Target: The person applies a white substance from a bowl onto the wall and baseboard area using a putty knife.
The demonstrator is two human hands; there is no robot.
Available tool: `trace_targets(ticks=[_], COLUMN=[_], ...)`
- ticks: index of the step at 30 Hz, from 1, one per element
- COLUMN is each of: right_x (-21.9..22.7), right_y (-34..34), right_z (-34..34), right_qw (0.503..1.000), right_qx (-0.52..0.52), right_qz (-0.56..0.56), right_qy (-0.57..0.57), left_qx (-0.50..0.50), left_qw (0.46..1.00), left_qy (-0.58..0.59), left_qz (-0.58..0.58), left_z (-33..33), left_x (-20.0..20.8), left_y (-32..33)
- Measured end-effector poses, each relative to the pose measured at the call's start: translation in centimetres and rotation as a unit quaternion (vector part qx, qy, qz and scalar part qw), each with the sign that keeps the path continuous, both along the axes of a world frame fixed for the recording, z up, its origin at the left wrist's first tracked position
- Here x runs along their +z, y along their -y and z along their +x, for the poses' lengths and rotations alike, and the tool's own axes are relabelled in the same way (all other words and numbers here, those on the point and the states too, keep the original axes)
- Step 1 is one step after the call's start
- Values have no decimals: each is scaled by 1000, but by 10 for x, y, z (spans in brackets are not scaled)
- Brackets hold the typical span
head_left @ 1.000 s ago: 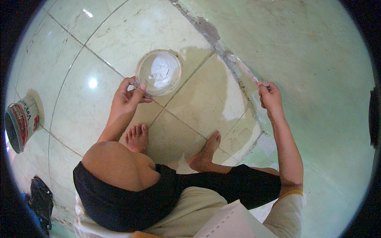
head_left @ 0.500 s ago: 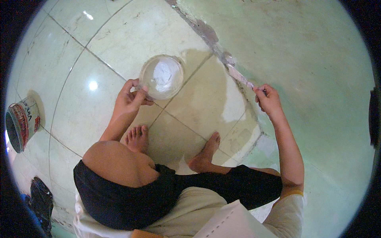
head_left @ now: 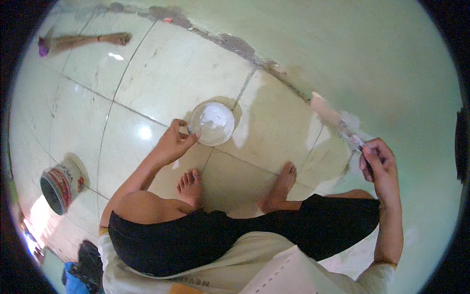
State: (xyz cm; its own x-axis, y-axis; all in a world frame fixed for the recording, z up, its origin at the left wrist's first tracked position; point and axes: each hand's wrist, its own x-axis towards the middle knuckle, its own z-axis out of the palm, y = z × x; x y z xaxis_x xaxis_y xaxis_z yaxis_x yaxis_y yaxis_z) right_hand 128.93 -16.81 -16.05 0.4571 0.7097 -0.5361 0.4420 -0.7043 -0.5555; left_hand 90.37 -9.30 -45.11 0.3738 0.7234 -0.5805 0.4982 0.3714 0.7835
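Observation:
My left hand (head_left: 176,143) is closed on the near-left rim of a round translucent bowl (head_left: 207,136). Inside the bowl lies a smooth lump of white paste (head_left: 218,115). Whether the bowl rests on the tiles or hangs just over them, I cannot tell. My right hand (head_left: 381,165) grips the dark handle of a putty knife (head_left: 329,113), its blade and neck smeared with whitish paste. The blade points up and left, its tip near the joint between floor and green wall. A pale patch (head_left: 351,119) shows on the wall beside the blade.
Along the wall's foot runs a rough grey strip (head_left: 230,43). A bundled stick broom (head_left: 90,40) lies at the far left. A tipped bucket (head_left: 62,183) lies on its side at left. Dark and blue cloth-like things (head_left: 85,267) are at lower left. My bare feet (head_left: 190,186) stand on the tiles.
The view has shifted, bringing the broom in. My right hand has drawn the putty knife right and nearer, turning its blade's broad side into view. My left hand still holds the bowl.

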Motion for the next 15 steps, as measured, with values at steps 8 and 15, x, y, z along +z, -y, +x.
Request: trace_targets(ticks=[8,15], right_x=[4,9], right_y=[46,53], right_z=[-6,16], right_qw=[988,978], right_qx=[-111,-101], right_qz=[107,181], right_qy=[-31,24], left_qx=[-87,1], left_qw=[994,996], left_qy=[65,40], left_qz=[9,-77], left_z=[106,209], left_x=[62,-18], left_y=[-128,-138])
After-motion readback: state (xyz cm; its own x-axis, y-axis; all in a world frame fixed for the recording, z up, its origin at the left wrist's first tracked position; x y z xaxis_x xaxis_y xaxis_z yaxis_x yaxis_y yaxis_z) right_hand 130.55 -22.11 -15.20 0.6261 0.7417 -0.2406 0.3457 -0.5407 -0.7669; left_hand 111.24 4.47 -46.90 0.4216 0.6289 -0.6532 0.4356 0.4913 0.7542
